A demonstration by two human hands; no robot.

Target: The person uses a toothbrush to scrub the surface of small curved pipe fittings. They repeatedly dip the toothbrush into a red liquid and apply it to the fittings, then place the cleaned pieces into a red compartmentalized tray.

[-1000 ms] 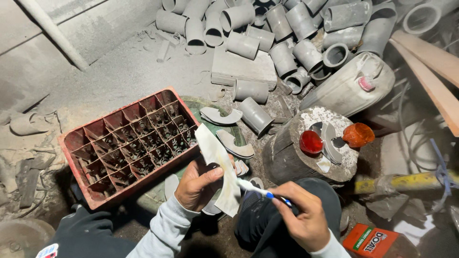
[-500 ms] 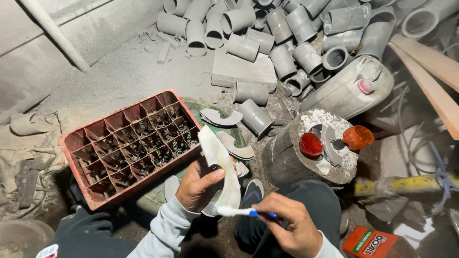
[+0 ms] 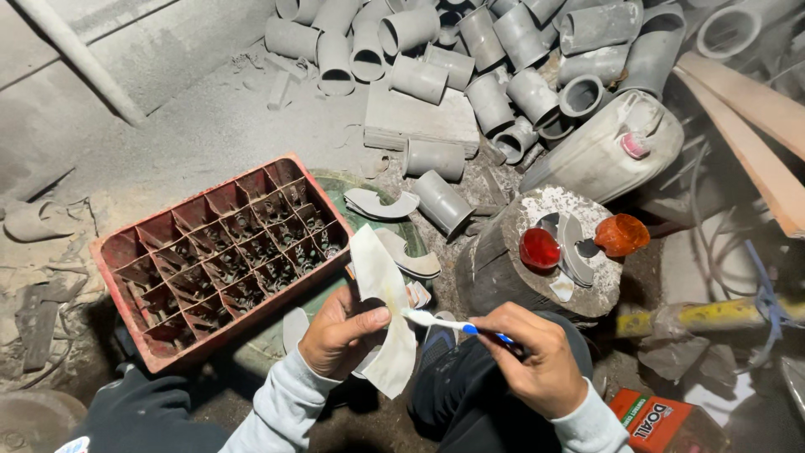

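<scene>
My left hand [image 3: 340, 331] grips a curved, off-white strip cut from a pipe [image 3: 381, 289], holding it upright by its middle. My right hand [image 3: 537, 361] holds a white and blue toothbrush [image 3: 449, 323], and its bristle end touches the strip's right edge just beside my left thumb. Both hands are low in the middle of the head view, over my dark trousers. Several more curved pipe strips [image 3: 381, 204] lie on the ground just beyond.
A red divided plastic crate [image 3: 222, 252] sits to the left. A stump [image 3: 537, 260] on the right carries a red-filled cup [image 3: 539, 248] and an orange lid [image 3: 620, 235]. A pile of grey pipe fittings [image 3: 470, 59], a dusty jerrycan [image 3: 608, 151] and wooden planks [image 3: 746, 109] lie behind.
My right hand has shifted left and brought the toothbrush head along the strip to its right edge near my thumb. My left hand keeps its hold on the strip.
</scene>
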